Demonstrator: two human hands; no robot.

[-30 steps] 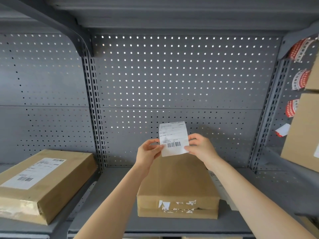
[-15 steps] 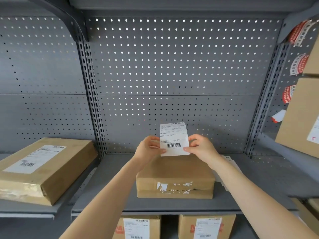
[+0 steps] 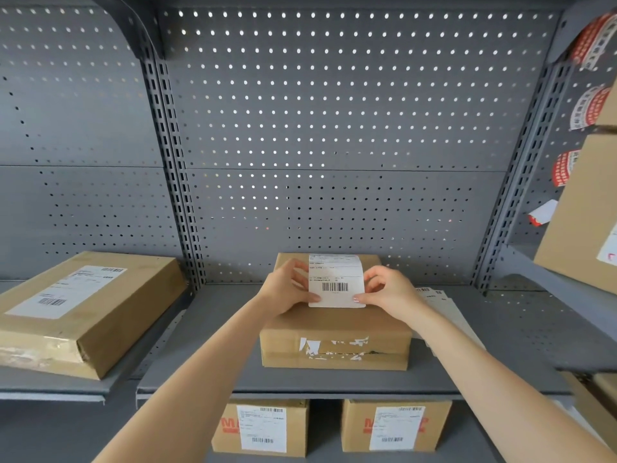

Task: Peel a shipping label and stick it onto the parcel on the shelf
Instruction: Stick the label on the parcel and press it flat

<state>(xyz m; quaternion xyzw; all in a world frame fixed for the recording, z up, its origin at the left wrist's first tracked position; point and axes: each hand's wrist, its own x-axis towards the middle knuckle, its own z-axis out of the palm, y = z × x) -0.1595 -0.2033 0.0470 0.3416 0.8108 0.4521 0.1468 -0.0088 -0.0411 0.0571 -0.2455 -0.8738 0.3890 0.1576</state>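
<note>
A brown cardboard parcel (image 3: 335,332) lies on the grey middle shelf (image 3: 207,355), with torn white scraps on its front face. A white shipping label (image 3: 335,279) with a barcode is held over the parcel's top. My left hand (image 3: 288,287) pinches the label's left edge and my right hand (image 3: 389,290) pinches its right edge. The label's far end curves down toward the box top; whether it touches the cardboard is unclear.
A labelled flat parcel (image 3: 83,309) lies on the left shelf. Loose label sheets (image 3: 444,305) lie right of the parcel. Two labelled boxes (image 3: 263,426) (image 3: 397,426) stand on the shelf below. A box (image 3: 584,212) and red-white tape strips (image 3: 589,38) are at the right.
Both hands have lowered the label from in front of the pegboard down onto the parcel's top. The view has tilted down, showing the lower shelf.
</note>
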